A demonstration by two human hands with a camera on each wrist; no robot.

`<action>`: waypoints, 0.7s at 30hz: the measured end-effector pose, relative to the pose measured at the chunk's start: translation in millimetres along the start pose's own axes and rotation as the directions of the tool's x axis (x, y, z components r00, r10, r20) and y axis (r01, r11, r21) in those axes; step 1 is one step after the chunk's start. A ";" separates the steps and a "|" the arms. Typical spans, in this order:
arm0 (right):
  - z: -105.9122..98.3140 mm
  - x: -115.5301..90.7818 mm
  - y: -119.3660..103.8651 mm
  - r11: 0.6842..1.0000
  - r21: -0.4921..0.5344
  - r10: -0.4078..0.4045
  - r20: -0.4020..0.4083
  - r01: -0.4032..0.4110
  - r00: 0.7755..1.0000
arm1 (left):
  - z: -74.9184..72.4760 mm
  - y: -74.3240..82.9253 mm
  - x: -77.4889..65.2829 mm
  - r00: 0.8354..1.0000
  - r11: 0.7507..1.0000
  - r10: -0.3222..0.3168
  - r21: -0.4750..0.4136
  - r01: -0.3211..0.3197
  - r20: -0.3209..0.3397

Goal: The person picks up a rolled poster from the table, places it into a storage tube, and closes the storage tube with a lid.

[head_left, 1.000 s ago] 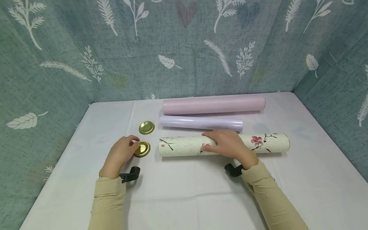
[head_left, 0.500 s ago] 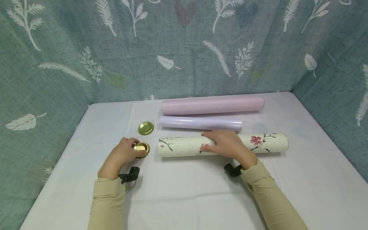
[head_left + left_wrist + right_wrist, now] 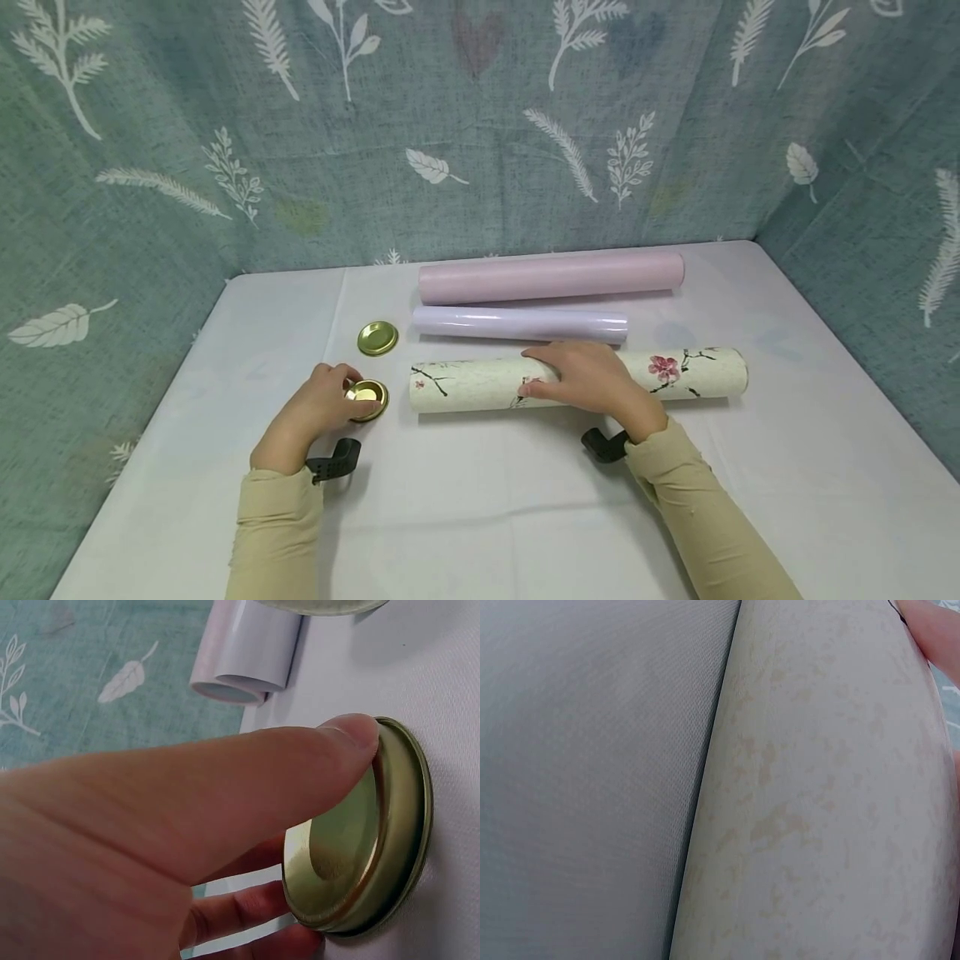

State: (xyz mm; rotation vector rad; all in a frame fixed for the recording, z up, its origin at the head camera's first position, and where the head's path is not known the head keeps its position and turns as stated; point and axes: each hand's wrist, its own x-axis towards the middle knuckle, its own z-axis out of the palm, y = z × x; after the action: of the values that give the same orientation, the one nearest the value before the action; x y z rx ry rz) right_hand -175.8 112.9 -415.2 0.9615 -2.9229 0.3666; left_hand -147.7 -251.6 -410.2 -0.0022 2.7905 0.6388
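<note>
My left hand [image 3: 315,412] pinches a gold metal jar lid [image 3: 371,393] lying on the white cloth at the left. Its thumb lies across the lid's near side; in the left wrist view the thumb tip presses on the rim, with other fingers at the opposite edge. My right hand [image 3: 588,379] grips a thick cream paper roll [image 3: 465,387] printed with dark branches and red blossoms. The thumb is on the near side, the fingers reach over the far side and are partly hidden. The right wrist view is mostly filled by the roll's mottled surface.
A second gold lid [image 3: 377,338] lies just behind the held one. Behind the cream roll are a thinner glossy lavender roll [image 3: 517,323] and a longer pink roll [image 3: 551,278]. A patterned green-blue curtain [image 3: 465,125] rises behind and beside the white-covered table [image 3: 450,550].
My left thumb has come over the lid's near side, taking it between thumb and fingers. The right hand stays on the cream roll. The head view has shifted slightly.
</note>
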 end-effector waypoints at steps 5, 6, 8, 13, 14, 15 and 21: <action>1.9 0.7 0.6 1.000 -0.009 0.001 0.007 -0.001 1.000 | 0.7 2.5 -1.1 1.000 1.000 -0.005 -0.002 0.005 0.004; 2.2 0.8 0.7 1.000 -0.011 0.000 0.006 0.000 1.000 | 0.7 3.2 -1.1 1.000 1.000 -0.007 0.000 0.007 0.007; 1.9 0.8 0.5 1.000 -0.012 0.002 0.003 -0.002 1.000 | 0.6 4.3 -0.7 1.000 1.000 -0.009 -0.003 0.009 0.008; -0.1 0.5 -0.4 1.000 -0.008 0.006 -0.004 -0.006 1.000 | -1.6 6.5 -0.4 1.000 0.999 -0.002 -0.034 0.002 0.013; -0.4 0.3 -0.4 1.000 -0.007 0.004 -0.005 -0.004 1.000 | -1.7 6.4 -0.2 1.000 0.999 0.001 -0.043 -0.001 0.019; -0.6 0.2 -0.5 1.000 -0.006 0.004 -0.005 -0.004 1.000 | -1.7 6.1 0.1 1.000 0.999 0.004 -0.052 -0.002 0.026; -1.1 -0.3 -0.9 1.000 -0.003 0.004 0.004 -0.004 1.000 | 2.2 -0.7 4.3 0.998 0.989 0.028 -0.148 -0.020 0.054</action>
State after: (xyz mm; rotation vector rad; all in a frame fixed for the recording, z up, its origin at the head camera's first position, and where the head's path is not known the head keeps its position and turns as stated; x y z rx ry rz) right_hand -175.0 112.7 -414.0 0.9573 -2.9281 0.3606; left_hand -151.2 -251.0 -413.5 0.0191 2.6870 0.8359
